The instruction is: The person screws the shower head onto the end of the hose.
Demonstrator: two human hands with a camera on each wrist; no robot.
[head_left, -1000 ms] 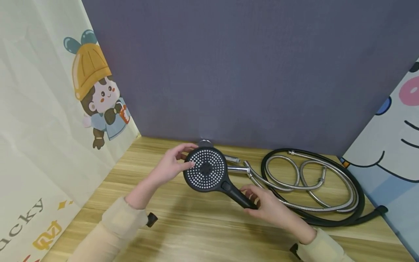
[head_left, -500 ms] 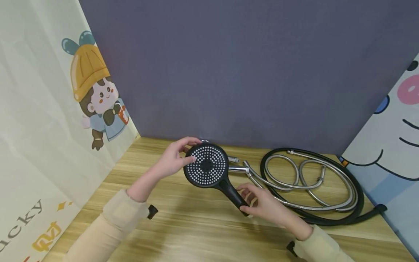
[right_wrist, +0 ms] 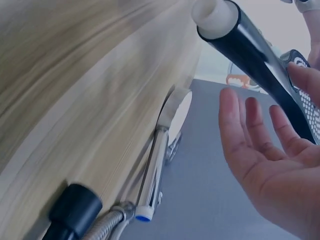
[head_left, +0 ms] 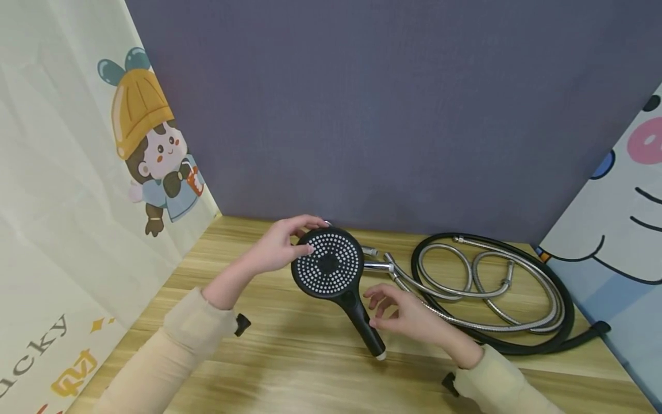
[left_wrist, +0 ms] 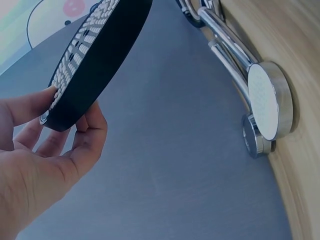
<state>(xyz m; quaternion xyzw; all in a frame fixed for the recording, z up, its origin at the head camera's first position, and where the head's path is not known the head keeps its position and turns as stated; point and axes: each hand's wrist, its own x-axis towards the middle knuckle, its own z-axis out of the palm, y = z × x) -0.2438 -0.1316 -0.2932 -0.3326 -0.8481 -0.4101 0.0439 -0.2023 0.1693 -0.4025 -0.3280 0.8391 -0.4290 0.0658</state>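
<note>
My left hand point(head_left: 279, 244) pinches the rim of a black handheld shower head point(head_left: 328, 263), its thumb on the nozzle face and its fingers behind. The nozzle face, dotted with pale nubs, is turned up toward the head view. In the left wrist view the shower head point(left_wrist: 100, 60) shows edge-on, raised off the table. Its handle slants down to the right and ends in a white tip point(head_left: 381, 356). My right hand point(head_left: 405, 313) is beside the handle with parted fingers, the thumb close to it; I cannot tell whether it touches. The right wrist view shows the handle point(right_wrist: 255, 60) unwrapped by the fingers.
Behind lie chrome shower heads point(left_wrist: 265, 100), partly hidden in the head view. Silver metal hoses point(head_left: 465, 296) and a black hose point(head_left: 571, 310) are coiled at the right on the wooden table point(head_left: 289, 368). A dark panel point(head_left: 362, 115) stands at the back.
The shower head's handle has swung downward and its tip has come into sight. My right hand has loosened from the handle's end and shifted slightly left. My left hand keeps hold of the rim.
</note>
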